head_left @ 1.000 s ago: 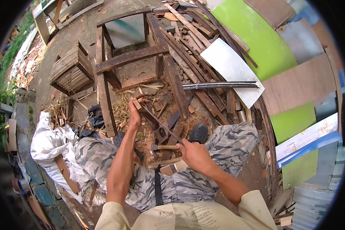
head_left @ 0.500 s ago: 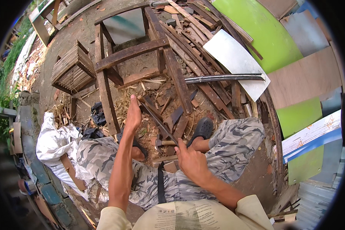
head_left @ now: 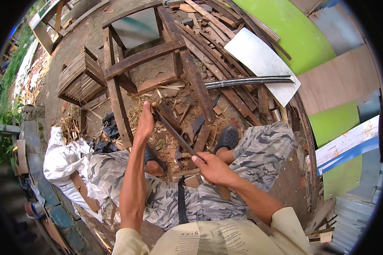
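Observation:
A machete-like tool [head_left: 174,132] with a long, narrow dark blade slants across between my knees. My right hand [head_left: 215,169] is closed around its near end, and a wooden handle [head_left: 222,191] sticks out below that hand. My left hand [head_left: 145,123] is closed at the blade's far end, thumb pointing up; its other fingers are mostly hidden. Beneath the blade, a hammer [head_left: 179,157] lies on the ground between my feet. A handsaw [head_left: 197,123] rests just beyond it among wood offcuts [head_left: 203,137].
A dark wooden frame [head_left: 147,57] stands ahead, with a slatted wooden crate [head_left: 81,78] to its left. Piled boards [head_left: 225,78] and a white sheet [head_left: 261,63] lie to the right, near green panels [head_left: 302,42]. A white sack [head_left: 64,155] is beside my left knee.
My right hand has shifted slightly right, and the wooden handle now shows below it. My left hand has moved slightly left and stays at the blade's far end.

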`<state>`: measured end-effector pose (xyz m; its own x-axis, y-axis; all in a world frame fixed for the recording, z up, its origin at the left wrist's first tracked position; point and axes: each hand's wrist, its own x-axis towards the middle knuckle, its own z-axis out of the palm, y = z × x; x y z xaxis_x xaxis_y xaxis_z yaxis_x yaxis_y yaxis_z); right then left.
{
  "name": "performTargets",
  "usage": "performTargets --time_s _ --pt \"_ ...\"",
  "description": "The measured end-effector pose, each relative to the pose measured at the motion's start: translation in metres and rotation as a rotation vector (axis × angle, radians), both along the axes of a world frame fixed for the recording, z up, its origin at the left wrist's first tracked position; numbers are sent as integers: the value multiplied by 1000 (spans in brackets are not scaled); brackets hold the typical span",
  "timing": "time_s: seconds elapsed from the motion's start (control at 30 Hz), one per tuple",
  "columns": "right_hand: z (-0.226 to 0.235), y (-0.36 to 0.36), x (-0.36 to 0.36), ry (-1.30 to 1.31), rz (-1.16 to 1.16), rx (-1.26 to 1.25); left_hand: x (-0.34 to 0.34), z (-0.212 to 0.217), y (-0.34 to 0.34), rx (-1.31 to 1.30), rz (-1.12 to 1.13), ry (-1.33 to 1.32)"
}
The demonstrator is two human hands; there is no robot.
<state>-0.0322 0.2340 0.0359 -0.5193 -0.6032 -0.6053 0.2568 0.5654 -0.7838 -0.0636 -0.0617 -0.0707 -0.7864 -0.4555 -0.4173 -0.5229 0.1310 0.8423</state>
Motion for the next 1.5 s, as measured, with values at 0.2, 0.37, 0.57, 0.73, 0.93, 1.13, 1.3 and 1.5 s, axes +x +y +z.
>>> performTargets --time_s 0.2,0.37,0.57,0.73,0.93,1.13,1.3,1.5 --pt "0 8 7 -309 -160 -79 -11 30 18 80 -84 -58" --pt "2 15 28 556 -15 144 -13 32 30 59 -91 -57" --pt "7 14 38 597 -18 260 -15 29 37 -32 -119 -65" --pt "10 10 34 554 -7 258 -13 32 38 -60 -131 -66" --pt "9 2 31 589 7 342 -17 35 40 -168 -165 -103" --pt "-2 9 23 379 -23 140 -25 41 36 -105 -199 -179" --pt "15 5 19 -197 -119 17 -27 38 40 -81 -172 -108" --pt "12 8 25 -559 -272 -151 -29 37 41 -47 -170 -56"
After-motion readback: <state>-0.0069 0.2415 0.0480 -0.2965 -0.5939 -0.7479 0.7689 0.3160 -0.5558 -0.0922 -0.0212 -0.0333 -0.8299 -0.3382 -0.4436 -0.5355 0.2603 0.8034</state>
